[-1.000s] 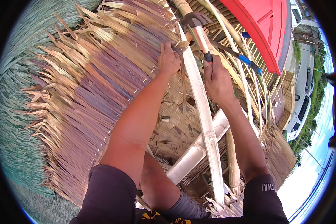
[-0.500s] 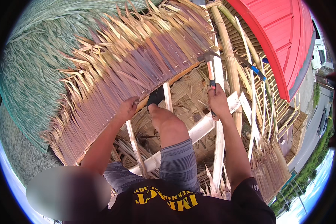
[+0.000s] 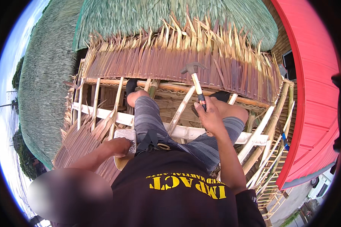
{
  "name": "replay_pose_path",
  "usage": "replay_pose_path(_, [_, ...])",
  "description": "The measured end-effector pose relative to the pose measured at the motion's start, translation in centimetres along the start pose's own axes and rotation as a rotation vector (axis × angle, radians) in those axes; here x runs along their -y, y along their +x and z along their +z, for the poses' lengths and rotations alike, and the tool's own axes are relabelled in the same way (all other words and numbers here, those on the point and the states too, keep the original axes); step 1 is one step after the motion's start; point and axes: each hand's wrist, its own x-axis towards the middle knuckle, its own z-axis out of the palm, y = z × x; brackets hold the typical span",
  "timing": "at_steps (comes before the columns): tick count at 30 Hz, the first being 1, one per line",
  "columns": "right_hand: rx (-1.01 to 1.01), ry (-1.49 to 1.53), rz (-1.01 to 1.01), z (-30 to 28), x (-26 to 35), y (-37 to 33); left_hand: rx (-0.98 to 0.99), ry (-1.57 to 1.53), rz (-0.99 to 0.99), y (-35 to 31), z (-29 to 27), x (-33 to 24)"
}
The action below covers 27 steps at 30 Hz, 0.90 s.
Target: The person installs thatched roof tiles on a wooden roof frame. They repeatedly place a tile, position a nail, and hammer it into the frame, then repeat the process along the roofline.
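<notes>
My right hand (image 3: 210, 118) is closed round the dark grip of a claw hammer (image 3: 196, 81). The hammer stands head up, its metal head over the lower part of the palm-leaf thatch panel (image 3: 147, 60). At my waist, my left hand (image 3: 119, 146) reaches into a pale, silvery open-topped container (image 3: 125, 134). Its fingertips are hidden inside, so what they touch does not show. The container hangs by the dark belt (image 3: 151, 139) on my left side.
Pale roof strips (image 3: 181, 110) run up to the thatch, crossed by a white split-bamboo beam (image 3: 187, 132). My legs straddle openings between them. More leaf thatch (image 3: 79, 145) lies at left, green-netted thatch (image 3: 170, 13) beyond, and a red metal roof (image 3: 310, 87) at right.
My left hand has left the thatch edge and gone down to the container at my waist. The hammer remains in my right hand. The view has swung left.
</notes>
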Motion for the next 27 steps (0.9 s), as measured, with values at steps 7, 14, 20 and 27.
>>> replay_pose_path(7, [0.227,-0.058,-0.160,7.1,1.3,-3.2,-0.472,-0.075,-0.267,4.3,7.7,0.1])
replay_pose_path(14, [0.177,-0.125,-0.192,5.8,0.8,-3.6,-0.306,0.078,-0.231,-0.2,3.2,-1.8])
replay_pose_path(20, [-0.135,-0.161,-0.104,-4.0,-0.9,-3.0,-0.797,-0.071,0.179,7.0,-13.1,-4.7])
replay_pose_path(27, [-0.450,-0.186,0.278,-17.0,-7.0,-0.1,-0.883,-0.426,0.742,35.4,-27.4,-20.1])
